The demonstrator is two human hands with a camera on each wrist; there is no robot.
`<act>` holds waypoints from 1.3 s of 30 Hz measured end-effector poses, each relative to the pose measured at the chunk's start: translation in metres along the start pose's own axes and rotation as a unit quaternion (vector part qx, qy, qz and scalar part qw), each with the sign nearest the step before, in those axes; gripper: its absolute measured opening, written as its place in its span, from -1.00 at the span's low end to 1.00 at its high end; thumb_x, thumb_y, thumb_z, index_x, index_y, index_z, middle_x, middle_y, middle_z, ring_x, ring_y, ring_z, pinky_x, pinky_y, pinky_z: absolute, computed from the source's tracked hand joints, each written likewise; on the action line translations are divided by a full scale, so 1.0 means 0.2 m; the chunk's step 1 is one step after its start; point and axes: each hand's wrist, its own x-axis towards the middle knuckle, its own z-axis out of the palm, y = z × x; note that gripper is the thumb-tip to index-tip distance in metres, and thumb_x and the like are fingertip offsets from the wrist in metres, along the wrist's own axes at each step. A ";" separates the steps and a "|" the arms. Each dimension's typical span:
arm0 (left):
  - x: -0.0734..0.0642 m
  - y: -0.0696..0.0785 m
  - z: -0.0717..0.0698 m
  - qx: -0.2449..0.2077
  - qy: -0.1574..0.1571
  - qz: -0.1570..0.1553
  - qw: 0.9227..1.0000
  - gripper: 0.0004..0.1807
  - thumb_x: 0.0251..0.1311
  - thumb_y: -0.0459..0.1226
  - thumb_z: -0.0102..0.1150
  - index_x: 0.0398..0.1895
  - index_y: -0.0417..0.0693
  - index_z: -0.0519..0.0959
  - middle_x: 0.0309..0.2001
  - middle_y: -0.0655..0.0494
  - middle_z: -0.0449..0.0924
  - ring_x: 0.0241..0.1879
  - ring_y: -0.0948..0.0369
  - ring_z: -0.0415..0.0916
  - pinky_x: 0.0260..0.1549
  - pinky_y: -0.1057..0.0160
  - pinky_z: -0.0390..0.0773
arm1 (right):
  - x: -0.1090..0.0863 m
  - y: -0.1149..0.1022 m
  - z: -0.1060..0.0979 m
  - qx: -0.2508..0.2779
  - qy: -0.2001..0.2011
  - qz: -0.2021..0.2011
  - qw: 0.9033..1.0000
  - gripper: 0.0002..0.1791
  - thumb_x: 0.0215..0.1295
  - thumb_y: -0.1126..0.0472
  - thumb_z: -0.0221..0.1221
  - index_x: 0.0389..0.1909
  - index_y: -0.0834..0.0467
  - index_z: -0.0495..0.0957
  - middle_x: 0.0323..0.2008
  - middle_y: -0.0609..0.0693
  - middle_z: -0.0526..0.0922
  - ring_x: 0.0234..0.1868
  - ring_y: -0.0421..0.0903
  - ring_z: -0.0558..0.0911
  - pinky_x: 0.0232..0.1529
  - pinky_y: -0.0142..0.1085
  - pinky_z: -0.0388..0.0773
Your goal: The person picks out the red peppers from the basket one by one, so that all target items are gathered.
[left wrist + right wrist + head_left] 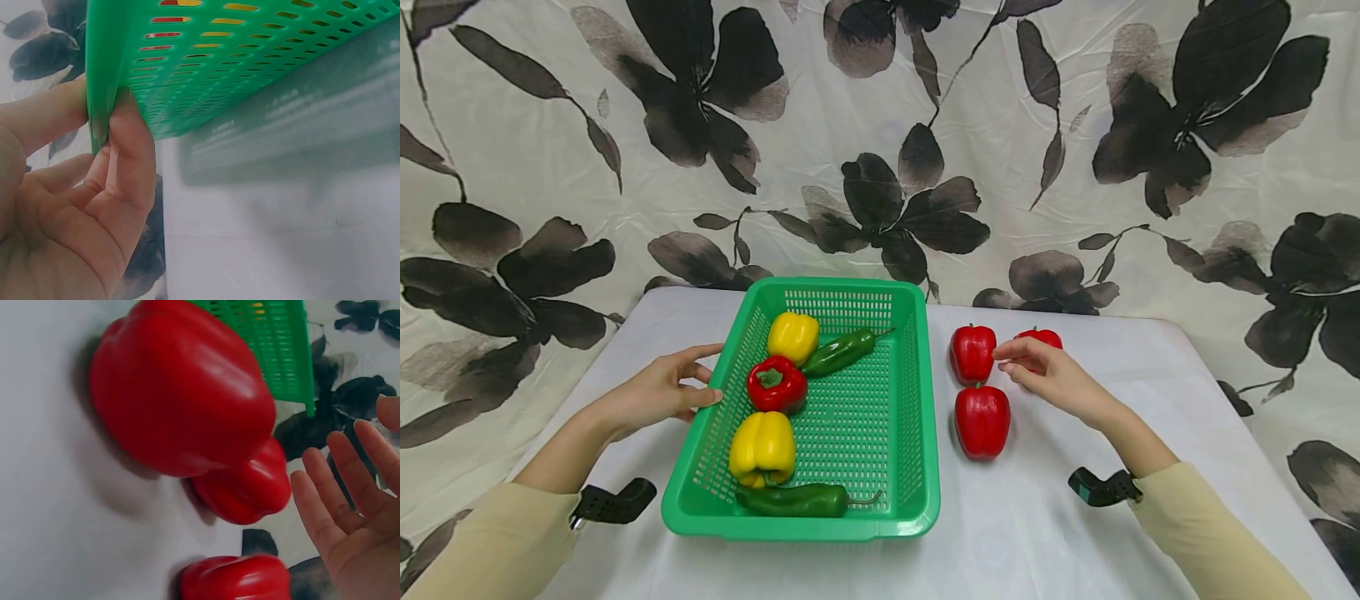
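Observation:
My left hand point(655, 390) pinches the left rim of a green plastic basket point(931, 433). In the left wrist view its thumb and curled fingers point(132, 150) are on both sides of the rim. Inside the basket lie a yellow bell pepper point(793, 337), a red bell pepper point(777, 384), another yellow bell pepper point(763, 447) and two long green peppers point(841, 352). Over the table to the right, my right hand point(1058, 379) hovers beside red bell peppers point(973, 354), its fingers loosely extended and holding nothing. In the right wrist view a gap separates the fingers from the peppers.
Three red bell peppers stand right of the basket: one in front point(982, 422), one behind it, and a third point(1037, 337) partly hidden by the right hand. A white cloth covers the table point(1045, 517). Behind it hangs a floral curtain point(1000, 167).

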 end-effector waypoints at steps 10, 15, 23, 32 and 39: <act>0.00 0.00 0.00 0.001 0.003 -0.002 1.000 -0.10 0.14 -0.23 0.20 0.43 -0.19 -0.11 -0.07 -0.26 0.36 -0.32 0.07 0.56 -0.31 0.15 0.64 | 0.03 -0.10 -0.01 -0.006 -0.008 -0.010 1.000 -0.65 0.31 0.12 0.08 0.10 0.02 0.40 0.09 0.11 0.47 0.02 0.03 0.53 -0.03 -0.11 0.54; 0.00 0.00 0.00 0.000 0.002 0.000 1.000 -0.10 0.14 -0.24 0.20 0.43 -0.20 -0.12 -0.07 -0.26 0.36 -0.32 0.07 0.56 -0.31 0.15 0.64 | 0.05 -0.14 0.00 -0.004 -0.011 -0.016 1.000 -0.65 0.29 0.13 0.10 0.10 0.01 0.41 0.08 0.09 0.47 0.06 0.09 0.50 0.01 -0.08 0.52; 0.00 0.00 0.00 0.002 0.003 0.000 1.000 -0.10 0.14 -0.23 0.20 0.43 -0.19 -0.12 -0.05 -0.26 0.36 -0.30 0.07 0.55 -0.31 0.16 0.64 | 0.10 -0.21 0.04 -0.003 -0.022 -0.037 0.999 -0.62 0.27 0.17 0.12 0.11 0.05 0.41 0.08 0.10 0.48 0.06 0.15 0.50 -0.03 -0.09 0.55; 0.00 0.00 0.00 0.000 0.001 -0.001 1.000 -0.10 0.15 -0.23 0.19 0.43 -0.19 -0.12 -0.05 -0.26 0.35 -0.29 0.08 0.55 -0.30 0.16 0.64 | 0.15 -0.31 0.09 0.009 -0.051 -0.074 0.996 -0.61 0.27 0.13 0.12 0.12 0.02 0.39 0.09 0.00 0.48 0.07 0.01 0.51 0.00 -0.02 0.53; 0.00 0.00 0.00 0.000 -0.002 0.002 1.000 -0.10 0.14 -0.22 0.20 0.42 -0.20 -0.12 -0.09 -0.25 0.35 -0.30 0.07 0.55 -0.31 0.14 0.64 | 0.19 -0.39 0.13 0.009 -0.066 -0.091 0.994 -0.57 0.27 0.12 0.12 0.16 0.07 0.36 0.11 0.01 0.48 0.06 -0.04 0.53 -0.03 -0.15 0.56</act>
